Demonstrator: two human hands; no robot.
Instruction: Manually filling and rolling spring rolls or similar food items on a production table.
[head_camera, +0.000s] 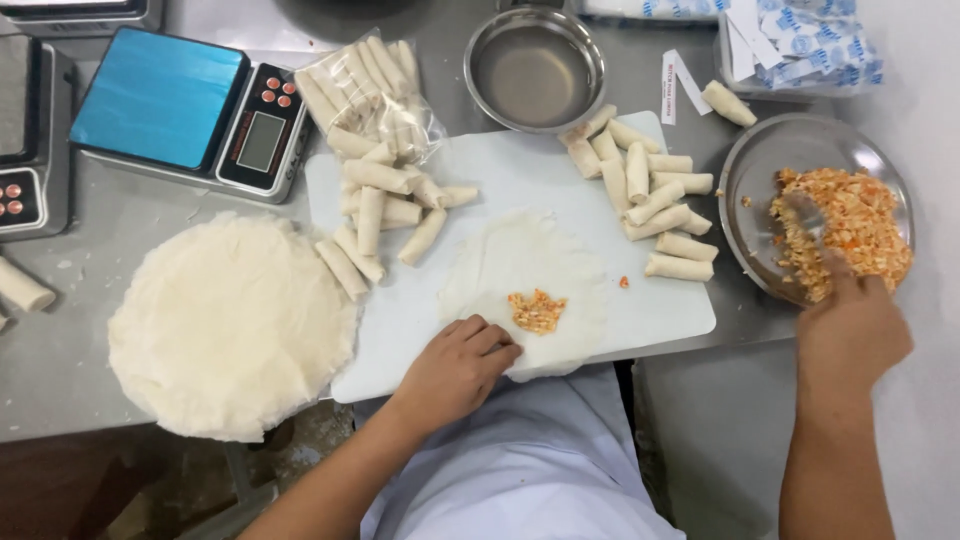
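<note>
Filling step judged underway: wrapper (525, 265) with orange filling (537, 311) is pinned on the white cutting board (660, 310) by the curled left hand (455, 365), while a spoon (806, 216) is gripped in the right hand (850, 335) over the filling bowl (745, 190); next, rolling needs both hands.

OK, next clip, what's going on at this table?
A person is making spring rolls on a white cutting board. The left hand rests on a round wrapper that has a small mound of orange filling on it. The right hand holds a utensil in a metal plate of filling. Finished rolls lie in two piles on the board, and a stack of wrappers sits to the left, below a blue-topped scale.
</note>
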